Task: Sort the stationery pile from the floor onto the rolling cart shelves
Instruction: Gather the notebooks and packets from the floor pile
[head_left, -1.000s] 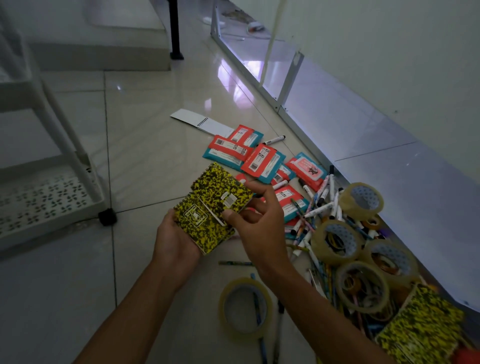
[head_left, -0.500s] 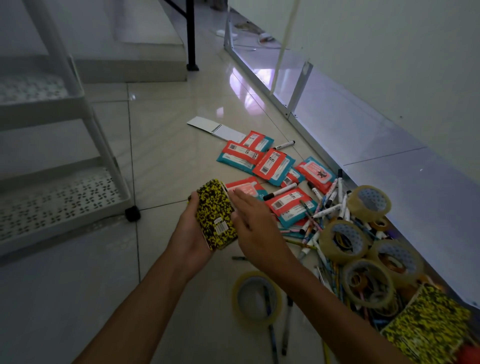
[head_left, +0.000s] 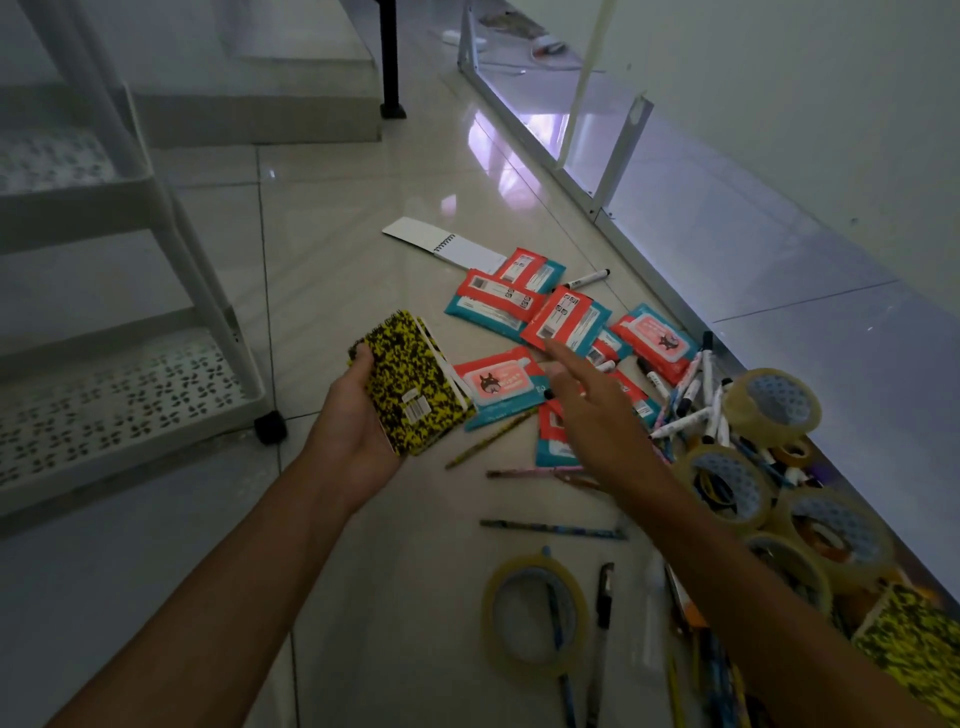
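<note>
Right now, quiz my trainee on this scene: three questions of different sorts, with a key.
1. True or false: the left hand holds yellow-and-black notebooks.
2. Which is the right hand doing? A) gripping a tape roll B) reaching open over the red-and-teal packets C) resting on the cart
3. Fill in: the cart's bottom shelf lies to the ____ of the pile.

Key: 1 true; 2 B; 3 left.

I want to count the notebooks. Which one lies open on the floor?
The white notebook at the far end of the pile: its cover is folded back. The yellow-black ones are closed, one in the left hand, one at bottom right.
</note>
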